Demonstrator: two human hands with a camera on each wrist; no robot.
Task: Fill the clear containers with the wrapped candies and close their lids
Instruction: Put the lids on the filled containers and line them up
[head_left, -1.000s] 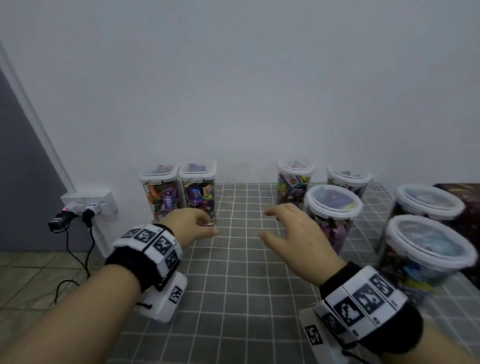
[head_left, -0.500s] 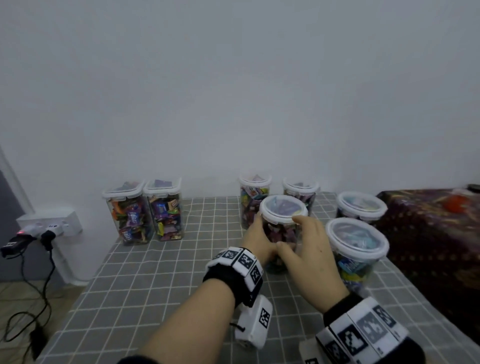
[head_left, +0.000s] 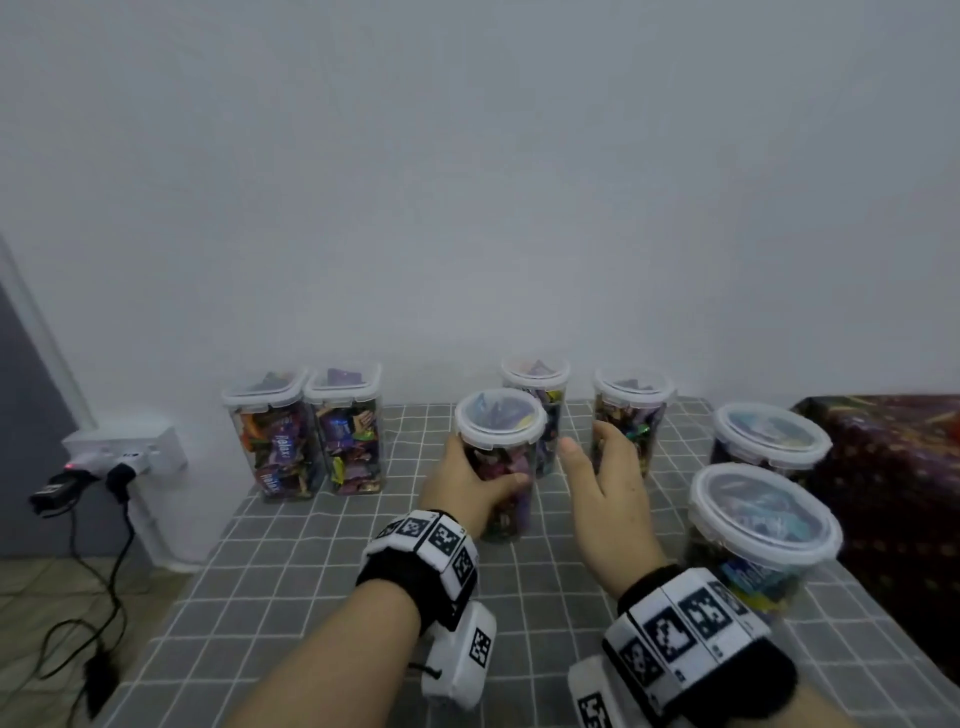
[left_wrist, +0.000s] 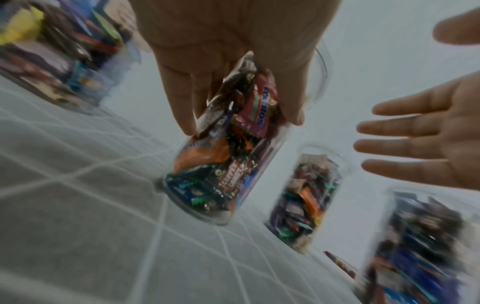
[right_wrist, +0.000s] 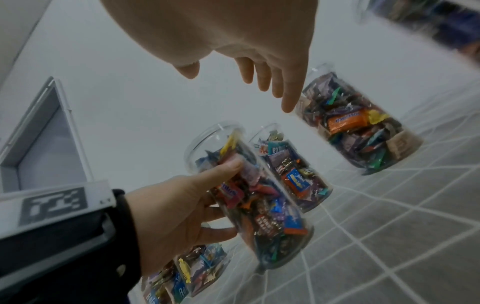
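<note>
Candy jar (head_left: 500, 467) upright on surface (head_left: 311, 597) — left hand (head_left: 467, 486) fingers wrapped round it; right hand (head_left: 605, 486) fingers spread, empty

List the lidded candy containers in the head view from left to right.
Two rectangular containers side by side → round container gripped by the left hand → far round container → two wide tubs at right, overlapping in order.
</note>
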